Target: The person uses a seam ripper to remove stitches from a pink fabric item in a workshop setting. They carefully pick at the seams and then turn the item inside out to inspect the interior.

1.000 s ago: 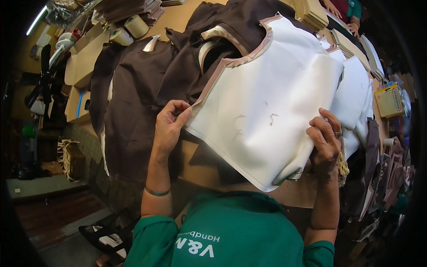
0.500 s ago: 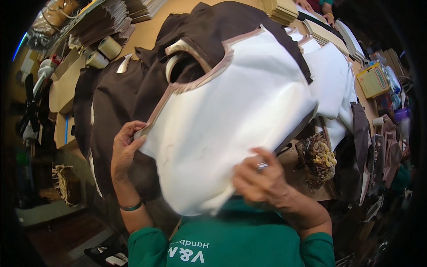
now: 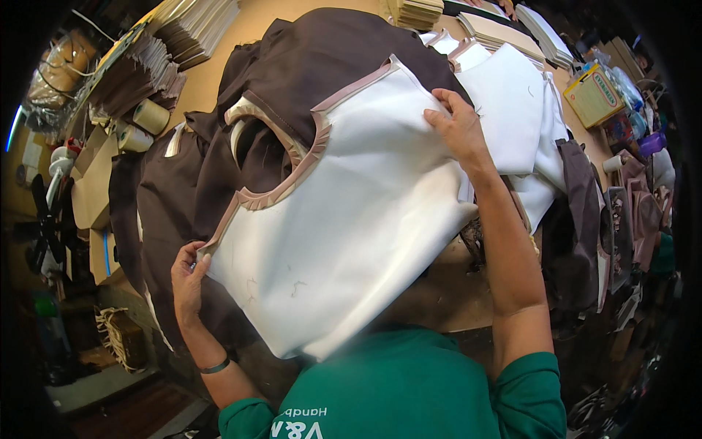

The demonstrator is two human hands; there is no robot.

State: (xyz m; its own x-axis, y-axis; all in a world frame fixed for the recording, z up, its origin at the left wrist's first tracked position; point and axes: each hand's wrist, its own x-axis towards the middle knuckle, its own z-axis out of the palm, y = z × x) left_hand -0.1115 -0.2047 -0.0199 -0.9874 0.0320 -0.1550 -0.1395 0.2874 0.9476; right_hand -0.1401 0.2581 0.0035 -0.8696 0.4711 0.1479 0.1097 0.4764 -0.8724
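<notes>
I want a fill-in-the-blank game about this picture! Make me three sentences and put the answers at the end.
1. The left hand pinches a corner of the big panel, whose broad visible face is coloured ____.
2. The person wears a dark band on the ____ arm.
3. The person's shirt is coloured ____.

Missing words: white; left; green.

the white panel point(image 3: 344, 190) hides part of the brown fabric point(image 3: 351, 55) beneath it.

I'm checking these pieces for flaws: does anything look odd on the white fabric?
Yes: what look like stray threads mark the lower left of the white fabric, odd against its otherwise plain surface.
</notes>
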